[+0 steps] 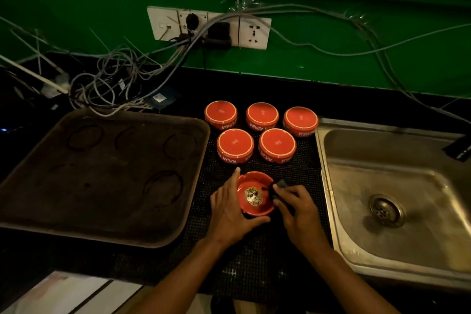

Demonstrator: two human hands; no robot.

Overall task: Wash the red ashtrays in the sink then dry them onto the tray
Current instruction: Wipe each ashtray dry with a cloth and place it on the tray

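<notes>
The tray (102, 178) lies on the left of the desk (254, 262), bearing only dark ring marks. Its raised right rim stands just beside the black mat (300, 160), so any ashtray carried across must clear that rim.

The left hand (229, 211) cups the upright ashtray (254, 195) on the mat, fingers (235, 176) curled round its far wall and thumb round its near wall. Keep this grip firm and the ashtray level. A pale residue sits in the bowl. The right hand (298, 208) pinches a dark cloth (279, 187) against the right inner wall. Judged from this, the step in hand is wiping the bowl. Work the cloth round the wall, then across the floor, pressing toward the left palm so the ashtray cannot slide.

Five ashtrays (261, 132) stand upside down behind it, the nearest row close to the fingertips; avoid pushing forward into them.

The sink (397, 199) opens to the right, its raised rim touching the mat edge. Its basin offers open room. Loose cables (107, 86) crowd the far left of the desk.
</notes>
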